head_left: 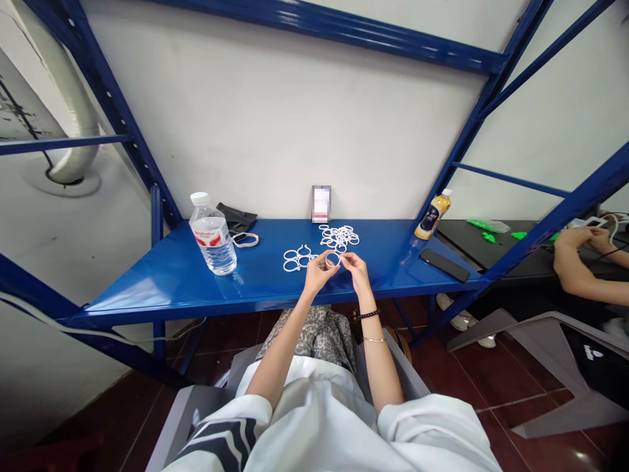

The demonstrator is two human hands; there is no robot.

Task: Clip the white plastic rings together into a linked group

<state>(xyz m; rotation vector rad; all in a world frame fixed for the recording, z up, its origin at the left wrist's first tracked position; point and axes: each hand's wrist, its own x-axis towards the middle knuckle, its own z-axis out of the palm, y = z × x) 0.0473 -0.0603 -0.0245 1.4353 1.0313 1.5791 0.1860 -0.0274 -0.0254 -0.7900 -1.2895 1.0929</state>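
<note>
Above the front of the blue table [260, 288], my left hand [318, 273] grips a white plastic ring [333, 253] by its left side. My right hand [356, 269] pinches the same ring at its right edge. Just beyond my hands lies a loose pile of similar white rings [343, 237], some overlapping. A smaller group of white rings [291, 266] lies to the left of my left hand, a few with small open ends showing. The fingertips partly cover the held ring.
A water bottle [213, 246], black pouch [236, 216] and pale band [247, 241] stand or lie on the left. A phone [321, 204] leans at the wall. A yellow drink bottle [432, 215] and dark phone [444, 265] are right. Another person's hands [582, 237] work beyond the post.
</note>
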